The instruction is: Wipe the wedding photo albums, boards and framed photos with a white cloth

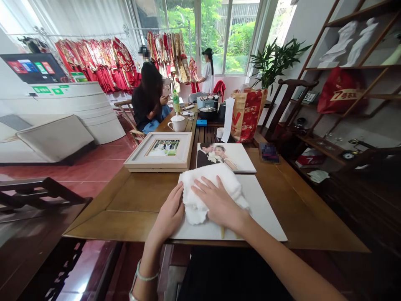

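White cloth, 1, seemingly midway across panel, right side bare. Under spread-fingered right hand, beside close-fingered left hand.

white cloth, white board, brown table

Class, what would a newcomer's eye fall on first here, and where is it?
Probably the white cloth near the centre, with the right hand spread on it and the left hand at its left edge. Next, perhaps, the red garments hanging at the back left, then the framed photo on the wooden table.
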Motion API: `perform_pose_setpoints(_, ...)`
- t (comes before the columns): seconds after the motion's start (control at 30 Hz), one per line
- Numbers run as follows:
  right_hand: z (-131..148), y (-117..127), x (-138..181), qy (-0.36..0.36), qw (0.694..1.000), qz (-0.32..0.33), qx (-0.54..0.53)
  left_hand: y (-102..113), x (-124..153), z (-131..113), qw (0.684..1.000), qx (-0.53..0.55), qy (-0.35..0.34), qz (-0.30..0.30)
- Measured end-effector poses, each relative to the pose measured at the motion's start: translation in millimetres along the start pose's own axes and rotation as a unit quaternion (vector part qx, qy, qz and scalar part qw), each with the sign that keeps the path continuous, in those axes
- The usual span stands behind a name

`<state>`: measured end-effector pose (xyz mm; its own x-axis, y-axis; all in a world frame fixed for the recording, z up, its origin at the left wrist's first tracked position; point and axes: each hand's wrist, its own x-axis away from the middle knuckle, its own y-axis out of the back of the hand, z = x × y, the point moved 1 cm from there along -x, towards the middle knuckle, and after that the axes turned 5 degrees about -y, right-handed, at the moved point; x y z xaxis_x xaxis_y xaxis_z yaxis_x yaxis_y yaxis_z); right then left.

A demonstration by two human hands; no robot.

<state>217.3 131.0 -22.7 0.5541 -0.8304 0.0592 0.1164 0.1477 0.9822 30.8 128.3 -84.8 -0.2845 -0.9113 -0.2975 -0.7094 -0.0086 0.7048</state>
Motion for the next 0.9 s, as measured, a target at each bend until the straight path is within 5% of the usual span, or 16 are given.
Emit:
perform_pose_setpoints(0.27,43.2,-25.8,84.3,0.005,0.998,0.033,-0.050,-0.3,-0.2,0.2,1.000,0.021,-0.019,-0.004)
perform_pose_setpoints(0.43,31.2,-12.4,67.5,-0.004,0.996,-0.007,-0.084,1.4,-0.3,-0.5,1.000,0.022,-0.022,-0.005)
perform_pose_setpoints(0.63,33.8,-5.4,25.9,-0.090,0.994,-0.059,0.007,3.5,-0.9,-2.6,0.999,0.039,0.010,-0.008)
perform_pose_setpoints(0.9,83.7,-20.0,59.7,-0.040,0.998,0.018,-0.037,7.7,-0.4,-11.5,0.996,0.064,0.055,0.001)
